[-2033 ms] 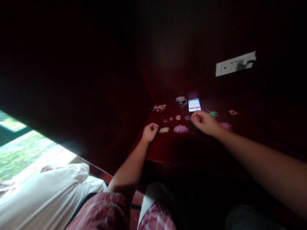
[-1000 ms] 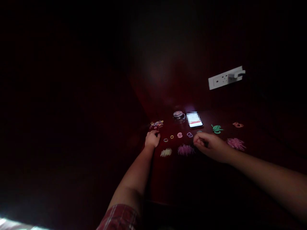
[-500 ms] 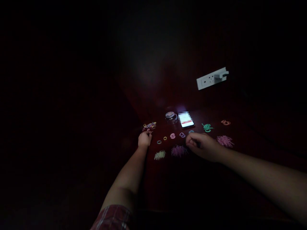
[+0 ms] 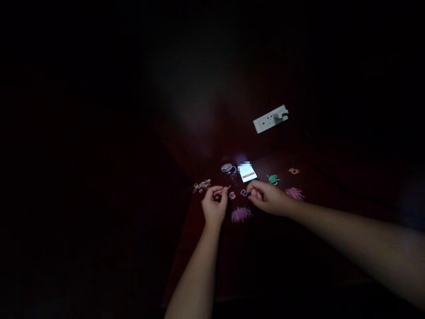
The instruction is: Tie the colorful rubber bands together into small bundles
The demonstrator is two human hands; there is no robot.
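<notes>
Between the thumb and fingers of my left hand (image 4: 213,209) is a small pinkish-purple rubber band (image 4: 229,187), its end poking out to the right. My right hand (image 4: 269,198) is closed with curled fingers just below the phone; whatever it may hold is hidden. A few purple loops (image 4: 244,193) lie beside its fingertips. Pink loops (image 4: 232,195) sit between the two hands, and a heap of purple bands (image 4: 241,214) is spread nearer to me. Beyond my left hand lies a mixed pile of coloured bands (image 4: 202,185).
A lit phone (image 4: 248,174) lies behind my right hand, with a lidded clear jar (image 4: 228,170) to its left. Green bands (image 4: 273,179), orange bands (image 4: 294,171) and a pink heap (image 4: 295,193) are on the right. A white socket panel (image 4: 269,120) holds a plug. Surroundings are very dark.
My left hand has come away from the mixed pile, toward my right hand, with a band in its pinch. My right hand stays closed near the phone. The view has shifted.
</notes>
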